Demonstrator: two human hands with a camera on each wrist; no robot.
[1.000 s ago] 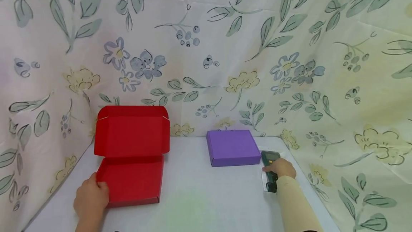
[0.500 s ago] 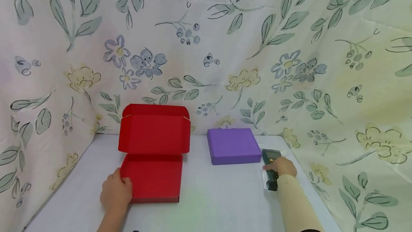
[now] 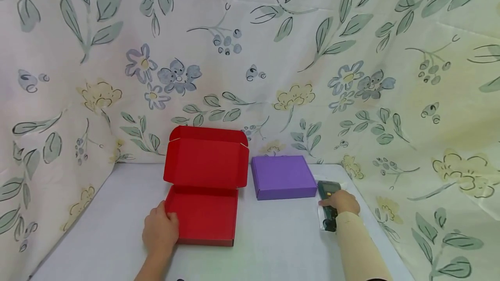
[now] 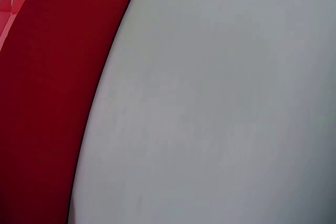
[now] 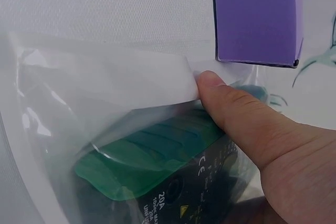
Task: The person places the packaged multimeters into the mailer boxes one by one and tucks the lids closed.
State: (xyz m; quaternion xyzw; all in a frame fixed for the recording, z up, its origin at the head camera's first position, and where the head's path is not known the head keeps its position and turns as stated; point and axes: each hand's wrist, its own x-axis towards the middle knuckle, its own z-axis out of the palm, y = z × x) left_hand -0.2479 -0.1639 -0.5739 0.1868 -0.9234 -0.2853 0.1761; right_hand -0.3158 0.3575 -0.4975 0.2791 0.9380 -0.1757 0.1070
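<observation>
Red on every visible face, the open box (image 3: 205, 218) lies left of centre on the white table (image 3: 281, 250), its bare red floor in view. Its lid (image 3: 205, 161) stands up along the far edge, leaning back, so the tray faces up and its open side is towards the near edge of the table. Just to its right and a little farther off is the purple box (image 3: 284, 176), closed — its contents hidden. A clear bag (image 5: 68, 87) at the far right holds the meter (image 3: 329, 189), a dark body with a green edge and "20A" among its printing. The meter's long axis runs from near to far, just right of the purple box.

The left hand (image 3: 161, 229) grips the open box by its left wall, thumb on the inner side; the bare forearm comes up from the near edge, slanting right. The right hand (image 3: 342, 203) grasps the meter through the bag — thumb (image 5: 239, 107) laid leftward across it, the other fingers mostly out of sight. A pale yellow sleeve (image 3: 359, 246) covers that forearm, which slants far and left.
</observation>
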